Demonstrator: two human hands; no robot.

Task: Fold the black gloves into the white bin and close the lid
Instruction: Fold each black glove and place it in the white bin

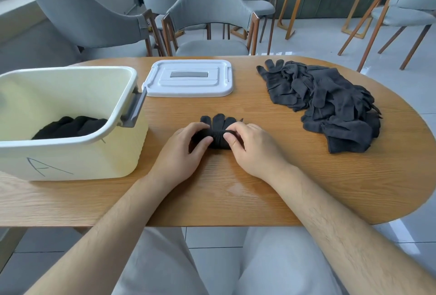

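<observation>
A black glove [218, 129] lies on the wooden table [236, 188] in front of me, its cuff end rolled up toward the fingers. My left hand [186, 148] pinches the left end of the roll, and my right hand [250, 146] pinches the right end. The white bin [70, 129] stands open at the left with folded black gloves [70, 126] inside. Its white lid [188, 77] lies flat on the table behind the glove. A loose pile of black gloves [325, 101] sits at the right.
A grey handle [135, 108] sticks out from the bin's right rim, close to my left hand. Grey chairs [207, 11] stand beyond the table's far edge. The table's rounded right end lies past the glove pile.
</observation>
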